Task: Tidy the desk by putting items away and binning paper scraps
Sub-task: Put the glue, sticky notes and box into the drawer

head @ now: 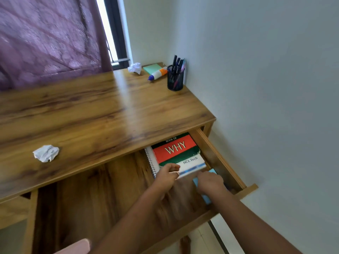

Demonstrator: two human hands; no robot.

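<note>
1. Head view, the drawer: the wooden desk (110, 110) fills the left and middle of the frame, and its drawer (221, 160) stands pulled out at lower centre. At the drawer's right end lies a spiral notebook (193, 162) marked "HCL Tech", with a red and green book (174, 146) titled "BOOK OF WHY" lying flat on top of it. The book's far end is tucked under the desk top.
2. Hands: the left hand (166, 176) sits at the notebook's near left corner with its fingers curled in, pinching that edge. The right hand (210, 182) lies just right of it, back upward, on a light blue pad (205, 198) beside the drawer's right wall. Its fingers bend down toward the notebook's near edge, but blur hides them, so we cannot tell whether it grips the pad or only presses on it.
3. Scraps: one crumpled paper ball (46, 153) rests on the desk top at middle left, close to the front edge. A second paper ball (135, 67) lies at the far end, upper centre.
4. Far corner, upper centre: next to that second ball sits a green sticky-note pad (152, 67), and a glue bottle (158, 72) lies on its side touching it. To the right, a black mesh pen holder (175, 81) full of pens (177, 63) stands against the pale wall (266, 79).
5. Surroundings: a purple curtain (45, 37) covers the upper left, with a strip of window (110, 33) showing beside it.
</note>
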